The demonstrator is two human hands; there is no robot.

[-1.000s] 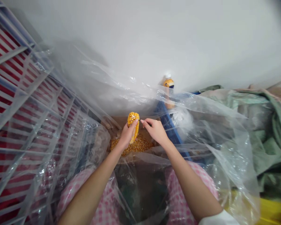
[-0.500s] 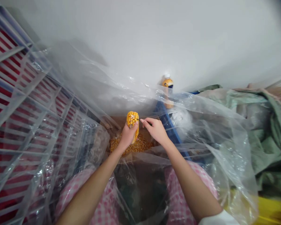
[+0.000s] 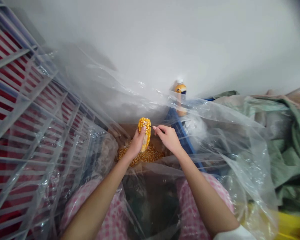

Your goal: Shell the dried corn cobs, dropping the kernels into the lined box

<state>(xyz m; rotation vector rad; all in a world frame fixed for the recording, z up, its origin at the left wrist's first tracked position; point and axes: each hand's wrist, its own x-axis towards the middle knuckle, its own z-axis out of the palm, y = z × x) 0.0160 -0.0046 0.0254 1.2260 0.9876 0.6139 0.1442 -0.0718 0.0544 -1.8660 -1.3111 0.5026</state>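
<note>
The left hand (image 3: 136, 143) grasps one corn cob (image 3: 147, 135), upright and a little tilted, above the loose kernels (image 3: 150, 156). The right hand (image 3: 169, 138) is just beside it, with fingers pinched, it seems, on a thin dark tool (image 3: 150, 126) whose tip meets the cob's side near the top; its full shape I cannot tell. To work well here, I think the left hand should hold firmly, its thumb away from the tip, and the right should push in short, light strokes between the rows, over the pile. I count one cob, one tool and one bottle (image 3: 181, 95); the loose kernels are too many for counting.
</note>
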